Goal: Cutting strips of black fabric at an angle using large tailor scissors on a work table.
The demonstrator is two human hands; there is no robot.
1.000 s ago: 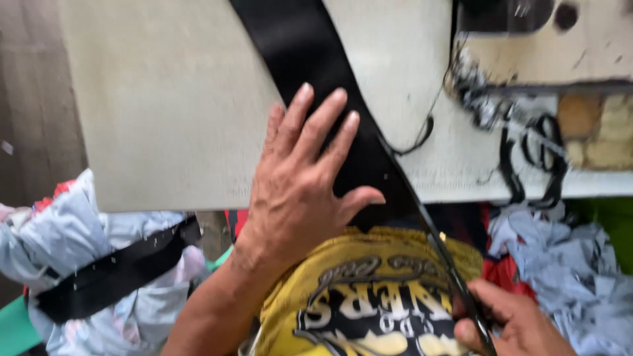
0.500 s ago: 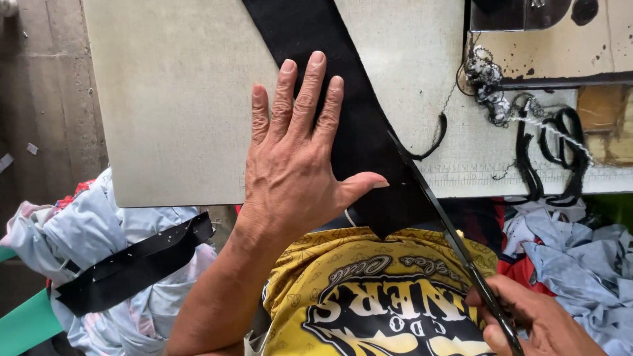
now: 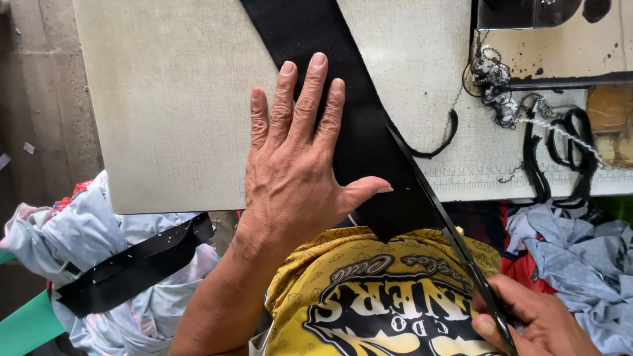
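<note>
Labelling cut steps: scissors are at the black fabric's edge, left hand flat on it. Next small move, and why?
Probably close the scissors a short way along the black fabric's right edge. The blades lie right along that edge, the right hand grips the handles, and the left hand presses the fabric flat on the table.

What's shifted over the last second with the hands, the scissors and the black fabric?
The left hand has slid a little toward the fabric's left edge and spread flat, thumb out. The scissors in the right hand have advanced up along the right edge of the black fabric strip. Unchanged: the left hand pressing the fabric to the table, the right gripping the scissors, the cloth piles on both sides.
</note>
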